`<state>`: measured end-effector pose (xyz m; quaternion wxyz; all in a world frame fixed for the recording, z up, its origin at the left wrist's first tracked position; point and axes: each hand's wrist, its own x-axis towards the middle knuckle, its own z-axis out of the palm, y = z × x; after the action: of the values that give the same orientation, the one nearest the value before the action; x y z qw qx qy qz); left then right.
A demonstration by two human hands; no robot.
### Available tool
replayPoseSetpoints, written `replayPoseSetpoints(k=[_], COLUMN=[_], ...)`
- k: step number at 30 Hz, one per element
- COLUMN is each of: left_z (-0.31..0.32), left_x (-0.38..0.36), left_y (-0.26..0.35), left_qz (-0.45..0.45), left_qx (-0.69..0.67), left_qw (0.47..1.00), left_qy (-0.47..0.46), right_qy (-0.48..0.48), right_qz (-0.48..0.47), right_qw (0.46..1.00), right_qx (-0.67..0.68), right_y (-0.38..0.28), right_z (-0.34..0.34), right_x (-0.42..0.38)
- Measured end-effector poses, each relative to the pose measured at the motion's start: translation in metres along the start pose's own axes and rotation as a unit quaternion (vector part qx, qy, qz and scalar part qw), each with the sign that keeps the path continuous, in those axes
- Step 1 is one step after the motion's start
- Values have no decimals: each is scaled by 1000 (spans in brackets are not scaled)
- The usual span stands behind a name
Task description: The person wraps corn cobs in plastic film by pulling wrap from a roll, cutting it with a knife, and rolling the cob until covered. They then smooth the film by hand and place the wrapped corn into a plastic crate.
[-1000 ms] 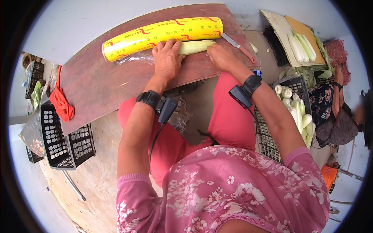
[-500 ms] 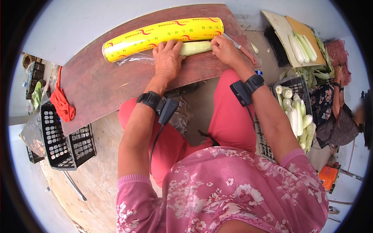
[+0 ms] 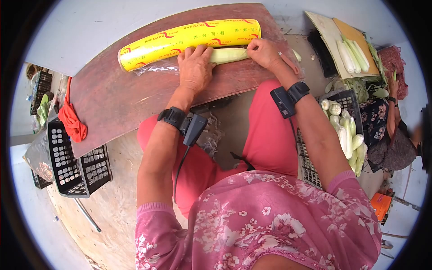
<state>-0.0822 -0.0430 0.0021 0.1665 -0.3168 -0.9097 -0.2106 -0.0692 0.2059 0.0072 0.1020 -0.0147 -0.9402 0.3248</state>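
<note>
A pale green ear of corn in its husk (image 3: pixel 228 56) lies along the front of a yellow printed roll of cling film (image 3: pixel 189 39). My left hand (image 3: pixel 195 69) curves over the ear's left end, fingertips by the roll and thumb on the near side; that end is hidden beneath it. At the other end, my right hand (image 3: pixel 264 53) is closed in a pinch on the ear's tip. Loose clear film (image 3: pixel 159 68) sticks out left of my left hand. The pink handle of a knife (image 3: pixel 289 63) shows beside my right hand, its blade mostly hidden.
The reddish board table (image 3: pixel 130 105) carries the roll. To my right stands a black crate (image 3: pixel 310 168) with several pale ears; more lie on a board (image 3: pixel 353 56) behind it. Another person (image 3: pixel 391 139) sits at far right. A red cloth (image 3: pixel 72 121) hangs at left above black crates (image 3: pixel 65 157).
My right hand has moved slightly right and up at the ear's tip, now covering more of the knife. My left hand keeps its place on the ear.
</note>
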Motion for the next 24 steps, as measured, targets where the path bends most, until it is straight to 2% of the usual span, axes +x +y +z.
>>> replayPoseSetpoints(k=[5,8,11,14,17,20,23,24], left_z=[0,-1,-1,-1,1,0,-2,-2], left_x=[-1,0,0,3,4,1,4,4], left_y=[2,2,0,2,0,1,1,2], left_qz=[13,11,13,9,5,1,-2,-3], left_qx=[25,28,29,28,21,11,14,14], left_qw=[1000,999,999,999,1000,1000,1000,1000], left_qy=[-7,-11,-11,-15,-15,-17,-21,-23], right_qy=[13,54,66,42,62,162,174,121], right_qz=[64,59,59,43,73,105,29,-31], right_qw=[998,996,979,971,973,976,973,986], right_qx=[7,-31,-183,-233,-209,-100,150,109], right_y=[-4,-6,-9,-16,-18,2,-11,-22], right_z=[6,13,16,13,5,2,-4,-5], right_x=[1,0,2,2,-3,0,-15,-24])
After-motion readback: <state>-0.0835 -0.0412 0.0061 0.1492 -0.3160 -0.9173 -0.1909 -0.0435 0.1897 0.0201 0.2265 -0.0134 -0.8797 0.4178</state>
